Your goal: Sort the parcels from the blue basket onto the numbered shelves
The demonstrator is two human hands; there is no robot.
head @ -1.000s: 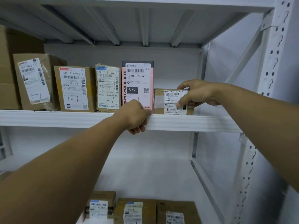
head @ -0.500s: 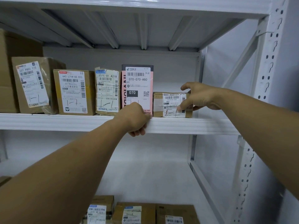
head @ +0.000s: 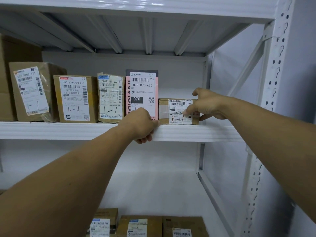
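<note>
A small brown parcel [head: 172, 111] with a white label lies on the white shelf [head: 196, 132], at the right end of a row of parcels. My right hand [head: 207, 105] grips its right end, with the index finger across the label. My left hand [head: 141, 124] curls over the shelf's front edge just below a tall pink parcel [head: 142, 89] marked 070. The blue basket is out of view.
Further left on the same shelf stand three brown boxes [head: 75, 98] with labels and a larger carton [head: 10, 74]. The shelf below holds several more parcels [head: 140, 225]. A white perforated upright [head: 273, 100] bounds the right side, with bare shelf between it and my right hand.
My hands have stayed on the small parcel and the shelf edge. The whole scene has slid slightly downward in the frame as my head tilted up.
</note>
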